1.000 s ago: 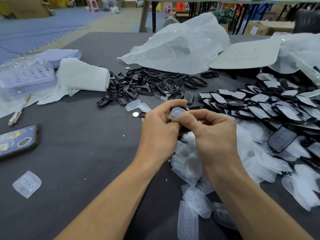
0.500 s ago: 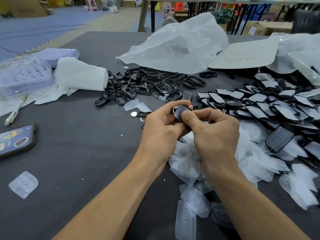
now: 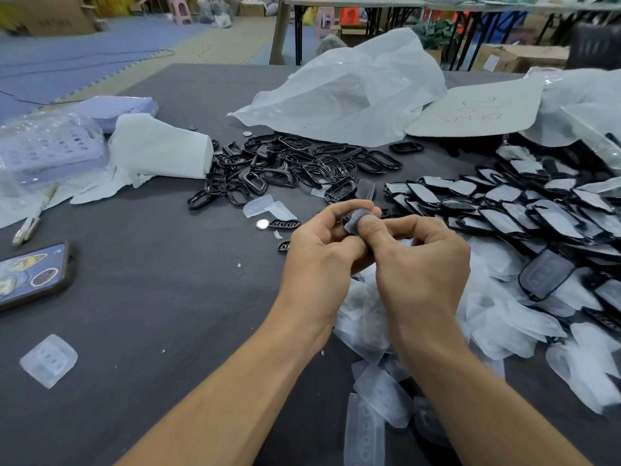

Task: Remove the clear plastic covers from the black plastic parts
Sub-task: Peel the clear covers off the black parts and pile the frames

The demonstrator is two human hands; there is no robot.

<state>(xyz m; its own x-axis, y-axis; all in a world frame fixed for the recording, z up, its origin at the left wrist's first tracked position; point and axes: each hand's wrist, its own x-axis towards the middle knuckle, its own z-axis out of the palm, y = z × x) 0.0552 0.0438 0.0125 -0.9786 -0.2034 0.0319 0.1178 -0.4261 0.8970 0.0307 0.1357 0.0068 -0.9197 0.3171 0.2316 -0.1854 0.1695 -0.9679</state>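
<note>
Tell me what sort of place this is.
Probably a small workshop or warehouse doing hand piecework: a pile of bare black frames, rows of covered black parts on the table, cardboard boxes behind.

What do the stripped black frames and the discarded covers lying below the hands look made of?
Black frames: hard plastic, probably; glossy highlights, rigid outlines. Discarded covers: soft translucent plastic or silicone, frosted, some bent.

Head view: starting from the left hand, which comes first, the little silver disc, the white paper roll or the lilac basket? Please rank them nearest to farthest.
From the left hand:
1. Silver disc, just to its left.
2. White paper roll, farther back and left.
3. Lilac basket, beyond the roll, at the far left.
</note>
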